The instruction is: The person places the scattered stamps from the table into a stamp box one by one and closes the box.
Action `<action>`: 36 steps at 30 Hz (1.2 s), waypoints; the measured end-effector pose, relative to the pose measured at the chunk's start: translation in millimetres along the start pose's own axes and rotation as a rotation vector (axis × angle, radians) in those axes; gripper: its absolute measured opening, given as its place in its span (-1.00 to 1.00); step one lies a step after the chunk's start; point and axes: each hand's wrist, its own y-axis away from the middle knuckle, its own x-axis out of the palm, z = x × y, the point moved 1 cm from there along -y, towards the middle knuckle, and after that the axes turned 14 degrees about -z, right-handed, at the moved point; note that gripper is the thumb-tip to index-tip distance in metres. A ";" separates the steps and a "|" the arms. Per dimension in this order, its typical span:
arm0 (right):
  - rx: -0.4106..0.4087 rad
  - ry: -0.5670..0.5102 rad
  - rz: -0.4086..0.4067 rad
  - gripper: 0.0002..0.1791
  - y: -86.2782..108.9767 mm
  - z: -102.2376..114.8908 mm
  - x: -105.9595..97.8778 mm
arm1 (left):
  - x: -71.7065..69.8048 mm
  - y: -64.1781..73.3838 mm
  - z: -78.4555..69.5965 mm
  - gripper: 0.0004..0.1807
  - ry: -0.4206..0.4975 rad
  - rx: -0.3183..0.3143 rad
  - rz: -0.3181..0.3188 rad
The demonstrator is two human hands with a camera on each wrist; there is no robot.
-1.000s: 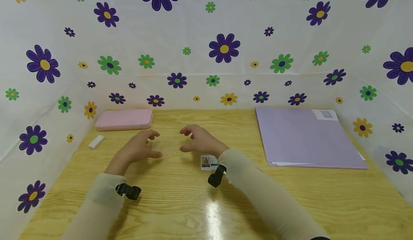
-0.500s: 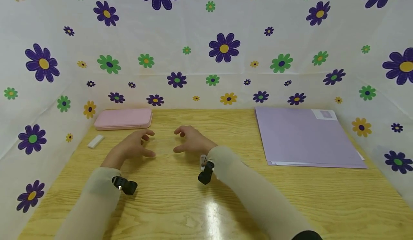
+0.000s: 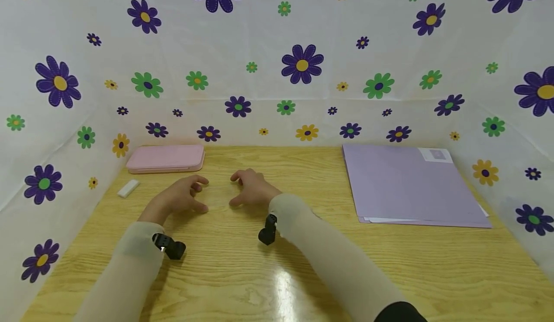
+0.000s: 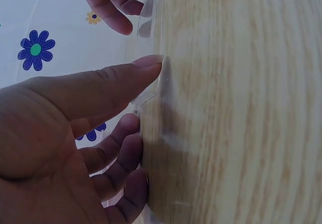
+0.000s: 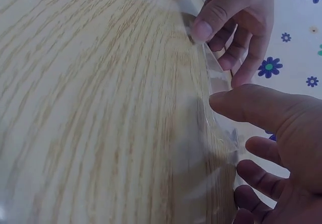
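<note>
A clear, see-through plastic case, only faintly visible against the wood, lies low at the table between my two hands. My left hand holds its left side, thumb tip at the near edge and curled fingers at the far side. On its right side, my right hand holds it in the same way. In the left wrist view the thin rim of the plastic case runs past the thumb tip. The right wrist view shows the clear case stretching between both thumbs.
A pink case lies at the back left, with a small white block in front of it. A purple folder with papers inside lies at the right. Flowered white cloth walls the wooden table at the back and sides.
Both hands have shifted slightly left and a little closer together. My right forearm has moved over the small white item with a picture, which it now hides.
</note>
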 end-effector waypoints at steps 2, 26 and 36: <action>0.005 0.013 -0.003 -0.30 -0.9 2.5 1.5 | -0.4 -0.7 0.4 -0.18 -0.005 0.013 0.004; -0.034 -0.017 0.042 -0.39 -1.2 6.9 3.3 | 1.0 -1.7 -2.2 -0.34 -0.036 0.109 0.031; -0.082 -0.044 0.033 -0.39 3.1 7.8 0.7 | -0.9 10.7 -4.6 -0.31 -0.008 0.109 0.002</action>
